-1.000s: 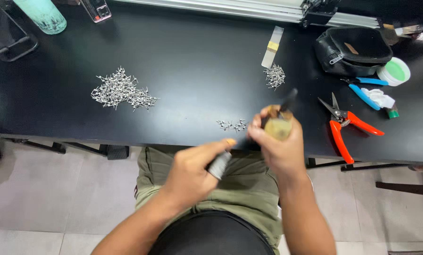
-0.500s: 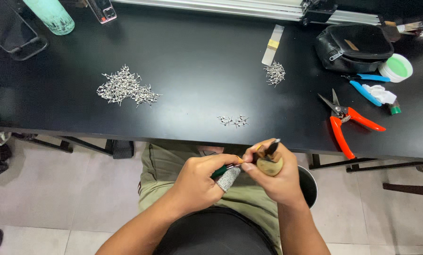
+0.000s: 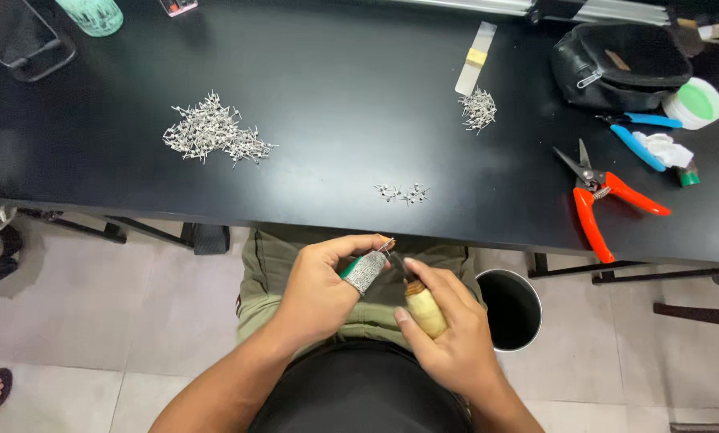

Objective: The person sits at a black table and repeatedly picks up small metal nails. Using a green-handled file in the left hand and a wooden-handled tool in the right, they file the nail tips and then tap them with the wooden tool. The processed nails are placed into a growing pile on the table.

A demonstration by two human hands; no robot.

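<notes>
Over my lap, below the table's front edge, my left hand pinches a tiny metal piece between thumb and forefinger; the thumb wears a grey knitted sleeve. My right hand grips a tool with a pale wooden handle, its dark tip pointing up at the metal piece. A few small metal pieces lie on the black table just above my hands.
A large heap of metal pieces lies at the left, a smaller heap at the centre right. Orange-handled snips, blue pliers, a black pouch and a green-lidded tub sit at the right. A black bin stands on the floor.
Both hands have dropped from the table edge down to my lap and closed together. The tool tip now meets the piece held in my left fingers.
</notes>
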